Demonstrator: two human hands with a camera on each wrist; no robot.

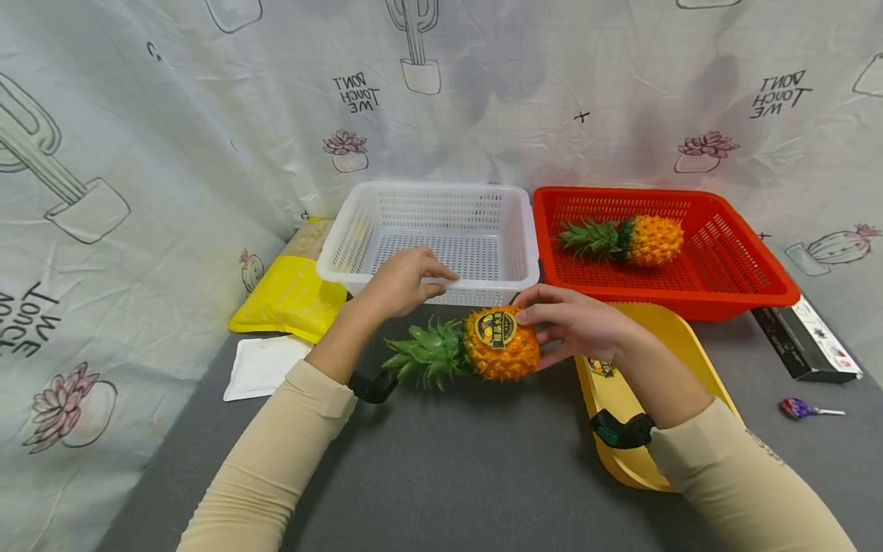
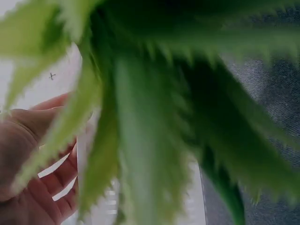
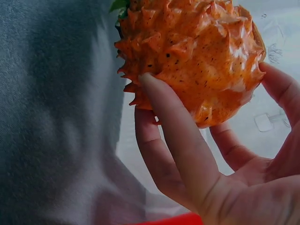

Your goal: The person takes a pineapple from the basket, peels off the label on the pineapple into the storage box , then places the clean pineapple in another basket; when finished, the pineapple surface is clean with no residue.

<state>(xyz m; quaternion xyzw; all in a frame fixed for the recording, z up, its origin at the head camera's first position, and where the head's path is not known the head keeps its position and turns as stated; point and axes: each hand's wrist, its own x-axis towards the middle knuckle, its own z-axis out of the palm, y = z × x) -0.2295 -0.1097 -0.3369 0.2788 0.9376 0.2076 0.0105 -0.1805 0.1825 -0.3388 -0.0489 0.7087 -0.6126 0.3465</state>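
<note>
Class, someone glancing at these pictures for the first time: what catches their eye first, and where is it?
The orange pineapple at the centre, held by the right hand above the grey table. Behind it, the left hand grips the rim of the white basket, and a second pineapple lies in the red basket.

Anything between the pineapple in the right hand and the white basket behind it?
Nothing visible. The right hand holds the pineapple just in front of the white basket, whose front rim the left hand grips; only that rim lies between.
</note>
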